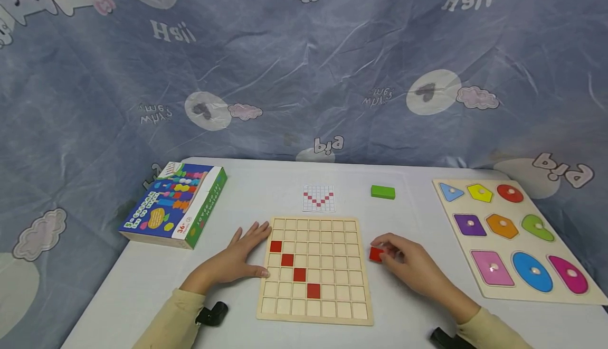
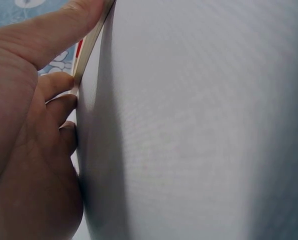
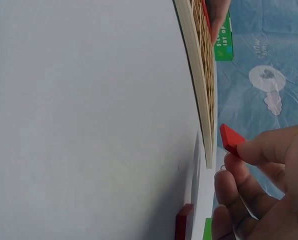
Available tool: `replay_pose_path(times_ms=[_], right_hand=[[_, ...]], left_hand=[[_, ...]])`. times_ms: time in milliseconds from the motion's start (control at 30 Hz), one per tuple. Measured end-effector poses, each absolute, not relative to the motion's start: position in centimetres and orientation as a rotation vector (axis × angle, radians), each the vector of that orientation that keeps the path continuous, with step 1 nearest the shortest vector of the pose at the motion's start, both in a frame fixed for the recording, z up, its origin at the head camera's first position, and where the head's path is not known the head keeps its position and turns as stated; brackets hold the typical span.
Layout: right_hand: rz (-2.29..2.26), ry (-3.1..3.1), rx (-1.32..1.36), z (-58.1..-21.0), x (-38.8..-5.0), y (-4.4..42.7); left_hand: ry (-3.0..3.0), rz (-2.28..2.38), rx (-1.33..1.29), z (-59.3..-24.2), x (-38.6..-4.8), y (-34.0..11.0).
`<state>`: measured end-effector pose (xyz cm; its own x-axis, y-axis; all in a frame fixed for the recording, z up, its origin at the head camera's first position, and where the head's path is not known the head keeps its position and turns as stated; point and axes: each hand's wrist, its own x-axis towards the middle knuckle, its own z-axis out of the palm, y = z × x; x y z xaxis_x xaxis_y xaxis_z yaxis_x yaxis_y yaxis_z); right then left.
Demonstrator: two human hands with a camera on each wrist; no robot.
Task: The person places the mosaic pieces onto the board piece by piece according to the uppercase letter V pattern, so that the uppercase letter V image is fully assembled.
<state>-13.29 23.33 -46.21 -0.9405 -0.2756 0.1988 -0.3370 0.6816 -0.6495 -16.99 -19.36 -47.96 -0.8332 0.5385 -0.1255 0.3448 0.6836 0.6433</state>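
A wooden grid board (image 1: 332,318) lies on the table with several red square tiles in a diagonal running down to the right. My left hand (image 1: 239,259) touches the board's left edge, fingers spread and thumb on the rim. To the right of the board, my right hand (image 1: 410,264) pinches a red tile (image 3: 231,139) between thumb and fingers, apart from the board. In the right wrist view another red piece (image 3: 184,222) sits on the table below this hand. Behind the board lies a small pattern card (image 1: 319,198) with red squares in a V.
A green block (image 1: 382,192) lies at the back, right of the card. On the right is a shape puzzle board (image 1: 480,254) with knobbed coloured pieces. A blue and green box (image 1: 176,204) stands at the back left. A patterned cloth (image 1: 304,74) hangs behind the white table.
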Motion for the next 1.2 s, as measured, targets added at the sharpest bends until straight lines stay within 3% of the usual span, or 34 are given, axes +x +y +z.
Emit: replay_pose_path(times_ms=[1200], right_hand=[[1.349,-2.856,0.648,-46.7,-12.2,18.1]], left_hand=[[2.592,0.894,0.695,-47.8,-16.9,-19.3]])
